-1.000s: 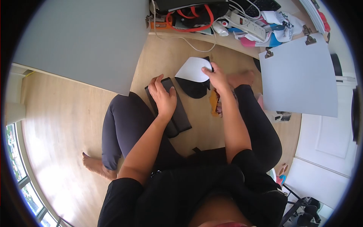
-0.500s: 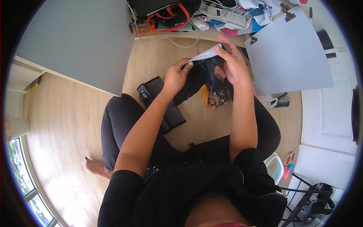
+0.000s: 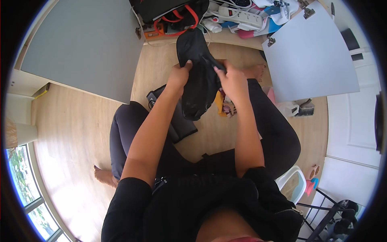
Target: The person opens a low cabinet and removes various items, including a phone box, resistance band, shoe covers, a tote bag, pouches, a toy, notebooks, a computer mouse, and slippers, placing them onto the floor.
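A soft black fabric piece [image 3: 198,80], long and limp with rounded ends, hangs between my hands over the floor; I cannot tell just what it is. My left hand [image 3: 179,76] pinches its left edge, thumb on top. On the opposite edge my right hand [image 3: 234,80] is closed, with thumb and fingers gripping the cloth. Beneath it on the floor lies a dark grey flat case [image 3: 183,127], partly covered by the fabric and my left forearm. A small heap of patterned and yellow cloth [image 3: 225,107] peeks out beside my right wrist.
Two cabinet doors [image 3: 80,48] [image 3: 310,56] stand open at either side. The cabinet shelf holds a black bag with red handles [image 3: 189,18], a white power strip [image 3: 240,17] and cables. A brush [image 3: 306,109] and a white plastic bin [image 3: 296,183] are at right.
The black fabric has been turned and spread lengthwise; its pale inner side no longer shows. My right hand has come down and closed on its edge, and my left hand has shifted slightly left.
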The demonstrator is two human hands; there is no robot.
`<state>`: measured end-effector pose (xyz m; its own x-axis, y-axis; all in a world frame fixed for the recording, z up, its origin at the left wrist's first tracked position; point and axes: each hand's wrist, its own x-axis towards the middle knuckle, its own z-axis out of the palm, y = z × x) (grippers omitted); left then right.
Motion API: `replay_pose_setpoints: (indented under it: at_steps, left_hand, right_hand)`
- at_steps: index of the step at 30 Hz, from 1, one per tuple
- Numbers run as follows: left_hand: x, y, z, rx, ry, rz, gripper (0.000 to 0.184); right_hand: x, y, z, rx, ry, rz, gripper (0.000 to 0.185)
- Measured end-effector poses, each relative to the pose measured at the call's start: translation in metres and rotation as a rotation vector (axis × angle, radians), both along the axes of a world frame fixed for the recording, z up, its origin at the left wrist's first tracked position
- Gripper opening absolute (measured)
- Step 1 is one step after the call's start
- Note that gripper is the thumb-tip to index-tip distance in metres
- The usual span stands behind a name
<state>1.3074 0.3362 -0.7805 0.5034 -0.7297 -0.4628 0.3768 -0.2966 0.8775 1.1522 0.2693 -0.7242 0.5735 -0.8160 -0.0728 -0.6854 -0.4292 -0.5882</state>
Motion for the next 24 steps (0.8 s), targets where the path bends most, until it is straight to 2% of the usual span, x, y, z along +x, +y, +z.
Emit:
replay_pose_setpoints:
  at_steps: [2, 4, 5, 8, 10, 11, 12, 14, 17, 20, 22, 24]
  left_hand:
    - [0.005, 0.005, 0.004, -0.031, 0.032, 0.043, 0.043]
    - [0.009, 0.012, 0.0, -0.035, 0.092, -0.049, 0.046]
    - [0.007, 0.013, -0.002, -0.031, 0.09, -0.055, 0.046]
    - [-0.011, 0.012, -0.009, -0.06, 0.053, -0.03, 0.051]
    - [-0.016, 0.011, -0.015, -0.069, 0.171, 0.036, 0.058]
    - [-0.01, 0.004, -0.042, -0.045, 0.247, 0.02, 0.065]
    - [-0.009, 0.004, -0.046, -0.059, 0.231, 0.035, 0.065]
    - [-0.017, 0.005, -0.044, -0.222, 0.429, 0.002, 0.066]
    - [-0.024, 0.001, -0.047, -0.369, 0.466, 0.028, 0.06]
    - [-0.025, 0.01, -0.025, -0.322, 0.54, -0.012, 0.058]
    - [-0.022, 0.016, -0.024, -0.306, 0.549, 0.011, 0.058]
    - [-0.016, 0.022, -0.02, -0.417, 0.655, 0.038, 0.054]
  right_hand:
    - [-0.01, -0.025, -0.03, -0.119, -0.235, -0.277, 0.034]
    - [-0.021, -0.041, -0.03, 0.175, -0.594, -0.326, 0.032]
    - [-0.025, -0.043, -0.031, 0.255, -0.587, -0.366, 0.031]
    - [-0.033, -0.044, -0.034, 0.224, -0.475, -0.33, 0.036]
    - [-0.034, -0.044, -0.032, 0.204, -0.424, -0.305, 0.037]
    - [-0.033, -0.041, -0.031, 0.192, -0.37, -0.289, 0.038]
    - [-0.029, -0.035, -0.026, 0.187, -0.385, -0.268, 0.038]
    - [-0.017, -0.017, -0.011, 0.057, -0.265, -0.161, 0.041]
    - [0.006, 0.011, 0.002, 0.137, -0.224, -0.017, 0.041]
    - [0.026, 0.032, -0.013, 0.107, -0.252, 0.118, 0.041]
    - [0.031, 0.033, -0.021, 0.122, -0.295, 0.114, 0.045]
    - [0.033, 0.023, -0.039, -0.228, -0.3, -0.013, 0.052]
